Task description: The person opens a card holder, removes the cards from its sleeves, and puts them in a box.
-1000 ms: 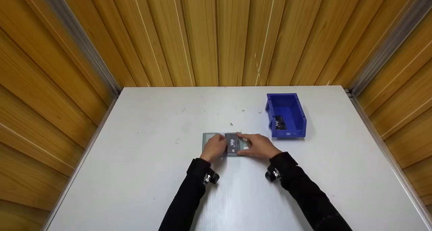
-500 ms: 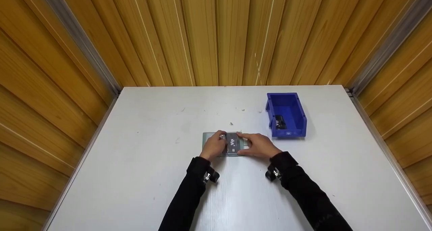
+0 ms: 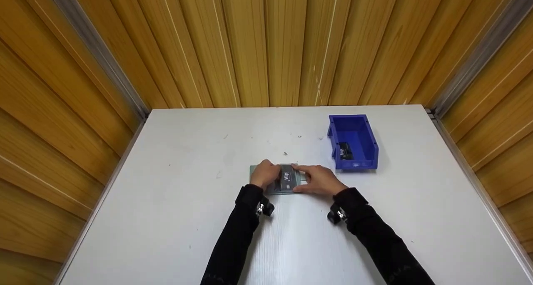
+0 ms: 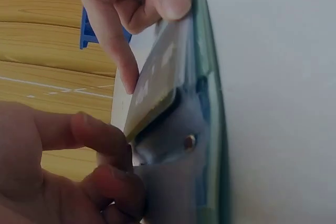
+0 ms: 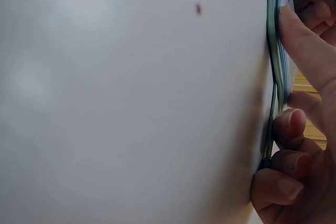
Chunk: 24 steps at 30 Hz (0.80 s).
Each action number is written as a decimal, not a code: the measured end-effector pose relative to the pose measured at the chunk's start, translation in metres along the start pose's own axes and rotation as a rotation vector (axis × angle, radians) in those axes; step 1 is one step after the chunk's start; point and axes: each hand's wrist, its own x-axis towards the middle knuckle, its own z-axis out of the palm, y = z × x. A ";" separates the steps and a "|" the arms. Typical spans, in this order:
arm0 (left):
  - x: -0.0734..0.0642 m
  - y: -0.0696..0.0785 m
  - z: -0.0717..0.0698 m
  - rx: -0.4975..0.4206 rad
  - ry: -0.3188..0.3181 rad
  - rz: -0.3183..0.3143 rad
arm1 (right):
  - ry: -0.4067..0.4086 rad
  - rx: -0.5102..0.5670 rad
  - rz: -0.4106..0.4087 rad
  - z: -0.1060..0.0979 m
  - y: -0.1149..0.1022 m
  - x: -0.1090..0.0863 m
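A card holder (image 3: 272,189) with a green cover and clear sleeves lies spread on the white table. On its right part is a dark card (image 3: 286,177) marked "Vip", which tilts up from the sleeves in the left wrist view. The right hand (image 3: 320,180) grips the holder from the right, thumb at the near edge and index finger at the far edge. My left hand (image 3: 265,174) bends over the holder's left part, its curled fingertips pinching a clear sleeve (image 4: 168,187) beside the card's edge. A small metal snap (image 4: 190,141) shows close by.
A blue bin (image 3: 356,164) stands behind and to the right of the right hand, with another dark "Vip" card (image 3: 345,151) inside. Wood-patterned panels (image 3: 266,48) enclose the table at the back and sides.
The left hand has shifted slightly away from the body, its fingers now further over the holder's far part. The right hand, card and bin stay where they were.
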 end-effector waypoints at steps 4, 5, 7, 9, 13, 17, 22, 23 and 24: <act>-0.002 -0.003 -0.002 0.140 0.005 0.029 | 0.002 -0.008 0.014 0.000 -0.002 0.000; -0.003 -0.004 -0.003 0.164 0.005 0.037 | 0.001 -0.009 0.019 0.000 -0.003 0.000; -0.005 -0.005 -0.003 0.203 -0.005 0.050 | -0.001 -0.014 0.033 0.000 -0.003 0.000; -0.006 -0.007 -0.003 0.218 -0.013 0.063 | -0.006 -0.016 0.041 0.002 -0.002 0.000; -0.007 -0.010 -0.003 0.224 -0.026 0.083 | -0.026 -0.017 0.057 0.001 -0.001 0.000; -0.007 -0.014 -0.009 0.208 -0.013 0.099 | -0.021 -0.020 0.046 0.001 -0.001 0.001; -0.009 -0.025 -0.025 0.146 0.010 0.121 | -0.015 -0.024 0.036 0.001 -0.002 0.001; -0.009 -0.028 -0.029 0.131 0.015 0.125 | -0.017 -0.024 0.034 0.001 -0.002 0.001; -0.009 -0.031 -0.033 0.106 0.018 0.124 | -0.022 -0.021 0.036 0.001 -0.002 0.001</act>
